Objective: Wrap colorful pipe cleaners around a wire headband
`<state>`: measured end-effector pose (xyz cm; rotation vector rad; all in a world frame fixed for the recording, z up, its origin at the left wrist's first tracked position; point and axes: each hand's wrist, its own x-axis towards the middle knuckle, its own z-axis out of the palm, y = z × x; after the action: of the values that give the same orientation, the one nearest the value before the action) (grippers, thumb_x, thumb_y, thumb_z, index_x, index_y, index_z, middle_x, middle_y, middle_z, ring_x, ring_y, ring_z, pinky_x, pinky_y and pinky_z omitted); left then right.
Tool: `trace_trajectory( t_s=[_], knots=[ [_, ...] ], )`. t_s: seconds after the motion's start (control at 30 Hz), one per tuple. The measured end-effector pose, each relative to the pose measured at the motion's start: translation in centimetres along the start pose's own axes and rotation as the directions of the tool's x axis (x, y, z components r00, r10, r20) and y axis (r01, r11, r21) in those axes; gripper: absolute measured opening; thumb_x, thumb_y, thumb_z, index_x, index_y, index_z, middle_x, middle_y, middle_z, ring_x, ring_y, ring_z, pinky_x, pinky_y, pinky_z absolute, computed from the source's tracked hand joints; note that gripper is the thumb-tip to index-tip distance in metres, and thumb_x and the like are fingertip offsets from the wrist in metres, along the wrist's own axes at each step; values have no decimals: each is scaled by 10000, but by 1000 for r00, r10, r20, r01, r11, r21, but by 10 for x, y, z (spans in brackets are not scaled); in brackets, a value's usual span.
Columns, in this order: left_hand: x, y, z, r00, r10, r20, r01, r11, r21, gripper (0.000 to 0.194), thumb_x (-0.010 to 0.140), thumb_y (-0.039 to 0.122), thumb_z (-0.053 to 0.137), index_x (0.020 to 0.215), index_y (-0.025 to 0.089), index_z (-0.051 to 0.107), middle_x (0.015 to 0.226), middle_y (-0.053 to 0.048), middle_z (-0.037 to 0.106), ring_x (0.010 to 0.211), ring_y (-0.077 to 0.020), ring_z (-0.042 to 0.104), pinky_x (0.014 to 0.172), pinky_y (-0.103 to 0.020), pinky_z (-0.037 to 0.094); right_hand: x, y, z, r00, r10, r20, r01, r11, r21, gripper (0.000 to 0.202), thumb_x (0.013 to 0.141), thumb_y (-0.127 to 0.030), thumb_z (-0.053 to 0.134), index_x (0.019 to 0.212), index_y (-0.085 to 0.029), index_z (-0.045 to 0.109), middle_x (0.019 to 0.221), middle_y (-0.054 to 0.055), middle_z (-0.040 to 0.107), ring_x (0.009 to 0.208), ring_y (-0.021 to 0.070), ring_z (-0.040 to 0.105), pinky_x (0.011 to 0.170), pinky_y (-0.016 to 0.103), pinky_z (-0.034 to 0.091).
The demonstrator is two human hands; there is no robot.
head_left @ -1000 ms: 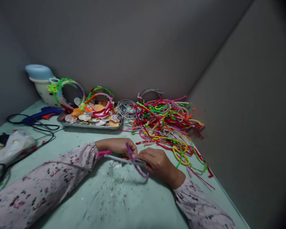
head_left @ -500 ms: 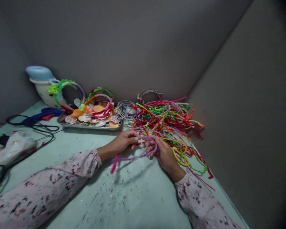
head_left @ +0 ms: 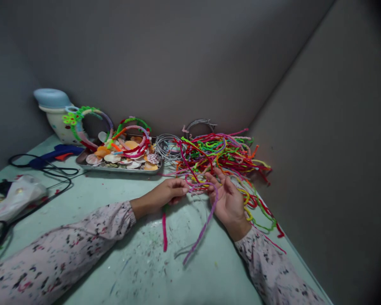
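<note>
My left hand (head_left: 169, 191) is closed, pinching one end of a purple pipe cleaner (head_left: 206, 222) between thumb and fingers. From there the pipe cleaner arches to the right and hangs down over the table. A thin grey wire (head_left: 180, 253) trails alongside it. Below my left hand dangles a short magenta pipe cleaner (head_left: 164, 231); its upper end is hidden by the fingers. My right hand (head_left: 227, 201) is palm up with fingers spread, and the purple pipe cleaner passes against or just in front of its fingers.
A heap of coloured pipe cleaners (head_left: 219, 150) lies behind my hands, beside coiled grey wire (head_left: 168, 147). Seashells and wrapped rings fill a metal tray (head_left: 120, 170). To the left are a blue glue gun (head_left: 55, 154), black cords (head_left: 70, 182) and a blue-lidded container (head_left: 62, 123).
My right hand has opened from its grip and turned palm up. The free end of the purple pipe cleaner has swung right and down, while the magenta piece now hangs straighter. My left hand barely moved.
</note>
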<state>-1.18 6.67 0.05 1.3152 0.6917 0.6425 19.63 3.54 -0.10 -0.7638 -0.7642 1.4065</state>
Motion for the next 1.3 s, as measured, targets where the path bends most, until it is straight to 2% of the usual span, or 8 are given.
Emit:
trace_trajectory(
  t_s=[0.13,0.37,0.43,0.53,0.63,0.7,0.9,1.3],
  knots=[
    [-1,0,1,997,-75,15,75,996,-49,209,805,352,578,795,148,532,571,57,397,455,-44,302,426,-197,180,-2,-1,1,1000,-1,-18,2,998,59,275,883,-378,459,1091,-271,604,1096,39,667,779,124,663,607,232,566],
    [-2,4,2,985,-147,91,160,972,-169,199,775,300,618,728,134,518,587,56,372,436,-26,243,407,-206,109,2,2,-3,992,-97,-76,105,989,102,234,858,-301,503,1049,-245,626,1047,47,680,969,145,647,780,272,571],
    [-2,4,2,984,-146,102,165,965,-203,205,773,290,619,710,135,500,581,64,347,428,-22,222,401,-201,96,4,3,-5,990,-91,-109,108,981,164,227,861,-272,498,1045,-228,622,1033,52,682,979,144,644,778,265,568],
    [-1,4,1,991,-108,80,125,957,-260,203,779,265,608,695,138,473,577,73,315,418,-17,216,393,-192,93,5,7,-6,994,4,-105,18,977,214,202,850,-239,524,1020,-202,626,988,52,686,863,127,664,673,214,559],
    [0,2,2,997,-76,9,76,956,-284,205,781,263,604,696,145,460,581,72,320,412,-16,242,389,-186,103,2,13,-4,995,91,-31,-87,989,118,197,840,-327,570,940,-177,650,841,40,682,667,111,642,547,193,518],
    [0,1,3,997,-71,-26,62,963,-263,205,791,281,594,703,149,464,566,70,334,409,-22,266,388,-185,115,-3,16,0,996,83,20,-83,997,-3,264,830,-407,589,911,-167,660,785,35,665,613,105,613,515,192,487],
    [-1,0,8,995,-74,-67,61,982,-177,176,807,306,579,769,144,521,501,67,371,401,-41,293,390,-182,154,-16,21,8,987,105,121,-62,947,-314,238,810,-366,633,958,-180,649,716,-1,619,544,86,561,496,190,419],
    [-1,-2,10,996,-43,-74,32,989,-141,168,798,309,589,818,146,558,520,63,407,417,-44,338,390,-171,201,-17,23,10,987,127,97,-71,892,-447,301,788,-366,640,1030,-187,633,604,-41,536,467,74,480,425,181,398]
  ],
)
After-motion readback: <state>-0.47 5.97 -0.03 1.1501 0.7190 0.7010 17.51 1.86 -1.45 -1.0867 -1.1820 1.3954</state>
